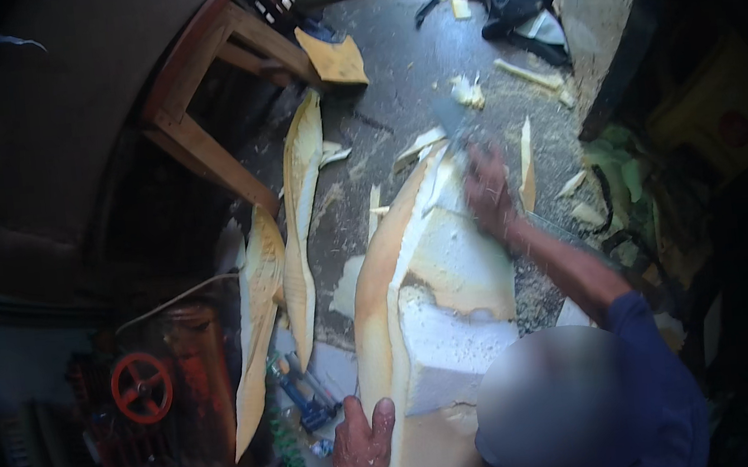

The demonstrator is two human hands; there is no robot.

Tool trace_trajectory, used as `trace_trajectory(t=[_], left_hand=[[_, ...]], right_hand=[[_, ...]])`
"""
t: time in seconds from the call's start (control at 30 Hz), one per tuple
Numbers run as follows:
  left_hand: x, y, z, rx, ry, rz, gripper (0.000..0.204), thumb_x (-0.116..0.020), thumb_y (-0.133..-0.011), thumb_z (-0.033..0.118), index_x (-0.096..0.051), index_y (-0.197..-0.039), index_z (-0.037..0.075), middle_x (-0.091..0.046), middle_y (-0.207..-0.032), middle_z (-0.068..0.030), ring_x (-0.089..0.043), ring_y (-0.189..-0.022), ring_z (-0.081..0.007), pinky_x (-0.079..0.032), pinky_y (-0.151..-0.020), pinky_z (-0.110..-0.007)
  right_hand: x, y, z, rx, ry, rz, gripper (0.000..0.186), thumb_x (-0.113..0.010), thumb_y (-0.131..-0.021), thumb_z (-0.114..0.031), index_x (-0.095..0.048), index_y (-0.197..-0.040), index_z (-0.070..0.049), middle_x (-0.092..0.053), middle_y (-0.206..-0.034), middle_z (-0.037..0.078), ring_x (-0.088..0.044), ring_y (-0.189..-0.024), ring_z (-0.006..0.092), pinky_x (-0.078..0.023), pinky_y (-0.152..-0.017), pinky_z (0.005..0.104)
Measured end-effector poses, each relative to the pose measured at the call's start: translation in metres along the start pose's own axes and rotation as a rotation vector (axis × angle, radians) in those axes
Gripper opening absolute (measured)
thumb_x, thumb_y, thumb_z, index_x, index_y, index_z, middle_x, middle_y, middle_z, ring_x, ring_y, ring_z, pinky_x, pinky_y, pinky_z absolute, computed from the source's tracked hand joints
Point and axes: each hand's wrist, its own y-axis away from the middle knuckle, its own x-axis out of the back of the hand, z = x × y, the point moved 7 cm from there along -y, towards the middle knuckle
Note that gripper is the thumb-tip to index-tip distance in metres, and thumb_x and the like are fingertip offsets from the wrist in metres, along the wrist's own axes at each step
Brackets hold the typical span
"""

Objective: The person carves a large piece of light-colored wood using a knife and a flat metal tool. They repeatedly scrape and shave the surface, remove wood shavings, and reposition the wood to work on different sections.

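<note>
A long block of foam [459, 352], yellowed outside with pale cut faces, stretches away in front of me. My left hand [360, 445] grips its left edge near the bottom of the view, thumb against the foam. Over the block's far end, my right hand [485, 176] is smeared by motion, its fingers closed around a flat greyish tool [451, 116]. That tool's exact kind is too blurred to tell. Two long curved foam strips, a farther one [302, 195] and a nearer one [257, 337], lie left of the block. A blurred round patch hides the block's lower right part.
A wooden frame [199, 129] stands at the far left, beside a yellow foam piece [333, 58]. Machinery with a red handwheel [142, 387] is at the lower left. Foam scraps [468, 91] litter the floor; a dark bag [515, 13] lies at the back right.
</note>
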Motion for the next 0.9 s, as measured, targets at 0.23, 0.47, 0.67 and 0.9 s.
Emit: trace_trajectory(t=[0.23, 0.47, 0.67, 0.9], left_hand=[[-0.005, -0.009, -0.004, -0.102, 0.206, 0.014, 0.061, -0.054, -0.104, 0.055, -0.044, -0.109, -0.006, -0.065, -0.093, -0.0387, -0.066, -0.093, -0.0565, -0.05, -0.082, -0.057], [-0.004, -0.013, -0.01, -0.093, 0.204, 0.051, 0.059, -0.055, -0.104, 0.054, -0.045, -0.106, -0.004, -0.065, -0.088, -0.0343, -0.067, -0.086, -0.0524, -0.049, -0.079, -0.056], [-0.006, -0.011, -0.011, -0.099, 0.223, 0.055, 0.057, -0.056, -0.104, 0.053, -0.045, -0.106, -0.003, -0.066, -0.088, -0.0337, -0.068, -0.086, -0.052, -0.051, -0.078, -0.055], [-0.004, -0.014, -0.015, -0.078, 0.289, 0.046, 0.056, -0.055, -0.105, 0.053, -0.046, -0.109, -0.002, -0.068, -0.086, -0.0326, -0.07, -0.084, -0.0509, -0.052, -0.077, -0.055]], right_hand=[[0.017, -0.02, 0.012, -0.025, 0.025, 0.124, 0.039, -0.052, -0.095, 0.0, -0.057, -0.133, 0.002, -0.06, -0.137, 0.023, -0.054, -0.132, 0.0331, -0.046, -0.11, 0.0476], [-0.021, -0.039, 0.002, -0.372, -0.421, 0.037, 0.038, -0.05, -0.109, -0.022, -0.055, -0.14, 0.0, -0.048, -0.149, 0.02, -0.058, -0.128, 0.0295, -0.047, -0.109, 0.0439], [-0.007, -0.041, 0.055, -0.31, -0.222, 0.325, 0.041, -0.052, -0.108, -0.014, -0.048, -0.146, 0.0, -0.051, -0.142, 0.022, -0.059, -0.121, 0.0292, -0.052, -0.1, 0.0405], [0.004, -0.048, 0.048, -0.425, -0.122, 0.33, 0.035, -0.044, -0.107, -0.006, -0.047, -0.14, 0.005, -0.055, -0.12, 0.025, -0.059, -0.125, 0.0315, -0.058, -0.09, 0.0454]])
